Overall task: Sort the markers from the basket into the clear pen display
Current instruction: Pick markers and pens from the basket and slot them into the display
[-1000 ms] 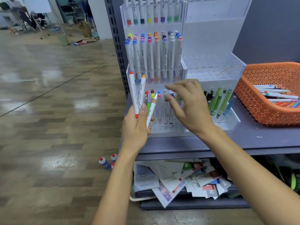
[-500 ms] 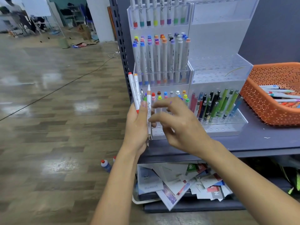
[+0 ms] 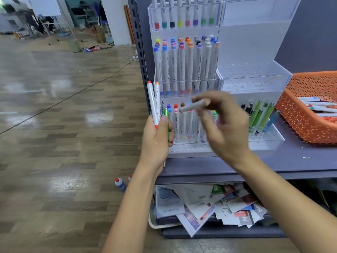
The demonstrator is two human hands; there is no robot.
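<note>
While the left hand (image 3: 156, 137) grips several white markers (image 3: 152, 104), the right hand (image 3: 225, 125) pinches one white marker (image 3: 191, 106) before the clear pen display (image 3: 255, 73).

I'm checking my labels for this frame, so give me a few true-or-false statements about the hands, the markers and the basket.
1. The right hand holds a single white marker roughly level. True.
2. The left hand holds nothing. False: it grips a bunch of markers standing upright.
3. The orange basket has loose markers in it. True.
4. The basket stands to the left of the clear pen display. False: it stands to the display's right.
</note>
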